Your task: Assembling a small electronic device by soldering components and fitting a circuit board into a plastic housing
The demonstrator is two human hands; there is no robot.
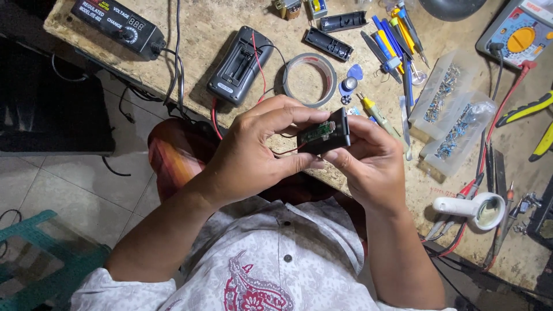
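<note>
My left hand (253, 152) and right hand (368, 161) pinch 1 black plastic module (325, 135) just off the worktop (201, 29) edge; its green circuit board (315, 133) shows, underside hidden by fingers.

Soft, even light falls from above on the workbench (230, 23), bright enough to show its stained top clearly. Shadows are short and faint, lying close under the tape roll (309, 79) and the tools. Mild glare sits on the clear plastic parts boxes (455, 115) near the bench's right edge. The floor at the left is dimmer. Wide-lens bending curves the bench edges toward the corners. Focus is sharp throughout.
</note>
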